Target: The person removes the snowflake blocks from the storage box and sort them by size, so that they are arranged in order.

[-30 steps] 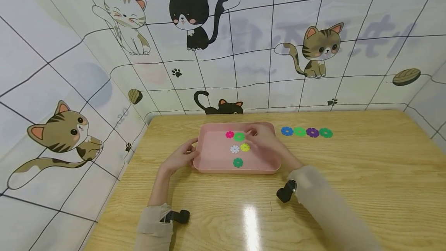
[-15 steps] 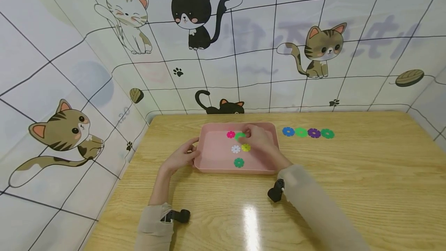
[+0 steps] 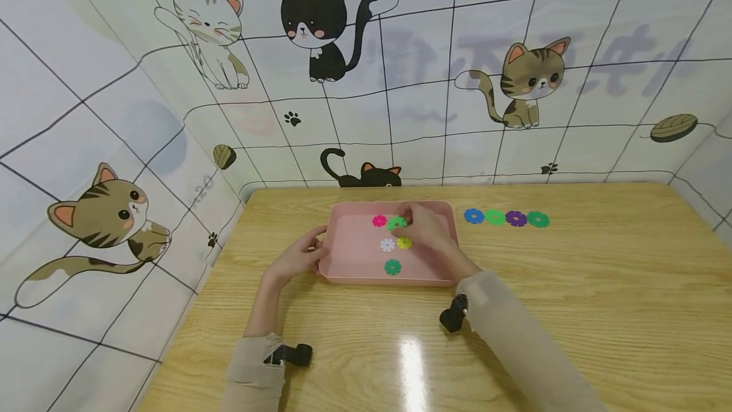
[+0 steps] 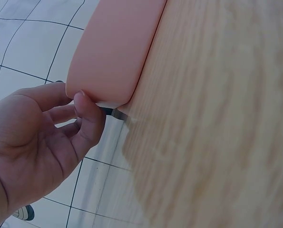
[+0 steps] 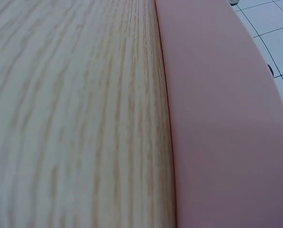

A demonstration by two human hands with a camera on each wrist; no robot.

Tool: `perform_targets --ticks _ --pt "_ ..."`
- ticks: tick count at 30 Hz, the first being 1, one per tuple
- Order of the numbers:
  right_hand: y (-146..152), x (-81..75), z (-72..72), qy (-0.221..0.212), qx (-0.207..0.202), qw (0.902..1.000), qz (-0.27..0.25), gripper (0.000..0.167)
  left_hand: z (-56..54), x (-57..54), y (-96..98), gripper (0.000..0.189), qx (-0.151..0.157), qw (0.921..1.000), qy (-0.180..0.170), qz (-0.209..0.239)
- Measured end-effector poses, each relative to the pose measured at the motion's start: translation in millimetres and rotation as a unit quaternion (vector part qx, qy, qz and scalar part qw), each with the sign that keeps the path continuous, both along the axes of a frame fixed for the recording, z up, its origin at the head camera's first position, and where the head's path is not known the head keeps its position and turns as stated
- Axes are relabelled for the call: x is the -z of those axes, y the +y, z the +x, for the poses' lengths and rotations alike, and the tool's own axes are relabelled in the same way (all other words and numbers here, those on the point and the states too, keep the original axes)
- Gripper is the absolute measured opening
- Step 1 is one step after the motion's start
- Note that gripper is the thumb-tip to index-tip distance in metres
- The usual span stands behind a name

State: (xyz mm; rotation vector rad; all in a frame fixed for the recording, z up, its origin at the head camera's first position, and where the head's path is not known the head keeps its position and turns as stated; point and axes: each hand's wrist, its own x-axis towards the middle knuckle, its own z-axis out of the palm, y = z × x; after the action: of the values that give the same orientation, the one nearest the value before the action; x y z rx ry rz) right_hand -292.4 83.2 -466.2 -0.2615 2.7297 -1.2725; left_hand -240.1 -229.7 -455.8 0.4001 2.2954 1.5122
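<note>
In the head view a shallow pink tray (image 3: pixel 354 259) lies on the table. My left hand (image 3: pixel 294 260) grips its left end, and in the left wrist view the thumb and fingers (image 4: pixel 90 116) hold the corner. Inside the tray, my right hand (image 3: pixel 427 229) has its thumb and index finger around a light green snowflake disc (image 3: pixel 396 223), pinching its right side. Close by lie a pink disc (image 3: pixel 379 221), a white disc (image 3: pixel 387 245), a yellow disc (image 3: pixel 404 243) and a dark green disc (image 3: pixel 393 267). The right wrist view shows only the tray's side wall (image 5: pixel 227 118) and wood.
Right of the tray, a row of discs lies on the wooden table (image 3: pixel 572 285): blue (image 3: pixel 474 216), light green (image 3: pixel 495 217), purple (image 3: pixel 516 219) and dark green (image 3: pixel 538 219). A cat-patterned wall covering (image 3: pixel 423 113) stands behind the table and along its left side.
My right hand has moved left within the tray, from beside the light green disc to having its fingers on it. The left hand stays on the tray's end.
</note>
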Motion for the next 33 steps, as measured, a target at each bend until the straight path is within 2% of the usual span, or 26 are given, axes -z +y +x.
perform_targets --ticks 4,9,14,20,30,33 --pt "2.2 -2.4 2.2 0.006 -0.001 0.9998 -0.020 0.032 0.0 -0.2 0.2 0.058 0.002 1.0000 0.001 -0.002" --pt "6.6 1.7 2.7 0.001 -0.002 0.9969 -0.079 0.024 -0.6 1.8 0.3 0.057 0.007 0.9999 0.000 0.009" --pt "13.6 3.2 3.5 -0.002 0.001 0.9887 -0.150 0.023 -1.3 2.4 0.4 0.056 0.010 0.9999 0.003 0.013" --pt "22.6 -2.5 5.4 0.020 0.006 0.9760 -0.217 0.022 -0.3 0.9 0.2 0.056 0.012 0.9999 0.006 0.011" --pt "46.2 -17.2 16.6 0.012 -0.014 0.9668 -0.255 0.024 -0.3 1.2 1.2 0.057 0.007 0.9999 0.009 0.010" --pt "55.0 -18.5 18.4 0.020 -0.020 0.9678 -0.250 0.025 -0.4 1.4 1.4 0.057 0.006 0.9999 0.007 0.010"
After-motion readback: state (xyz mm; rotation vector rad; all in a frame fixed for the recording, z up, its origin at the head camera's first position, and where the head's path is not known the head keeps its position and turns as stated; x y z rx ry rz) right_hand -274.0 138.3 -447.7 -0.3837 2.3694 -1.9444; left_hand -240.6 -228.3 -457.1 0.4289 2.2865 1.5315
